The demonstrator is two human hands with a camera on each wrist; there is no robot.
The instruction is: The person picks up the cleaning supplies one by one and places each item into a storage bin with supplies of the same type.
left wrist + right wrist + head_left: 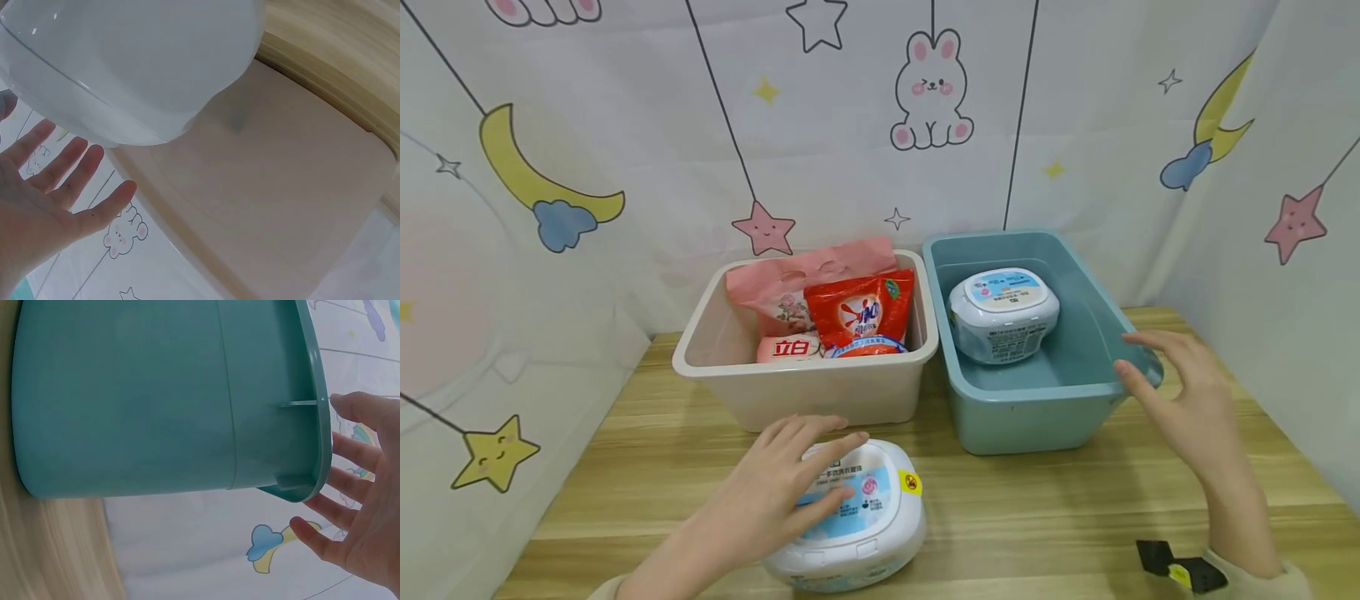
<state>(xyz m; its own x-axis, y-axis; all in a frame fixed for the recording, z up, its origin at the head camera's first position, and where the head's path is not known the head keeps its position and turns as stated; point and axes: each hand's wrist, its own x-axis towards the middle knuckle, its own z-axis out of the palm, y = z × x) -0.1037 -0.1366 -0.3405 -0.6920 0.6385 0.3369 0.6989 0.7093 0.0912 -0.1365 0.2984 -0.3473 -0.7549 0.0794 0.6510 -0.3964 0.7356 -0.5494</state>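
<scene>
A white oval tub with a blue label (pixel 880 533) stands on the table in front of the bins. Over its lid is my left hand (pixel 767 492), fingers spread; the left wrist view shows the hand (pixel 56 194) beside the white tub (pixel 137 62), its fingers extended. My right hand (pixel 1195 408) is at the front right corner of the blue-green bin (pixel 1030 417), fingers apart. In the right wrist view that hand (pixel 362 494) is at the rim of the bin (pixel 125 400); whether it touches is unclear. A similar white tub (pixel 1004 321) sits inside the bin.
A white bin (pixel 820 392) on the left holds a red packet (pixel 861 312), a pink bag (pixel 775 287) and other packets. Both bins stand side by side on the wooden table (pixel 647 467), before a patterned cloth (pixel 850 125). A black strap piece (pixel 1180 568) shows by the right sleeve.
</scene>
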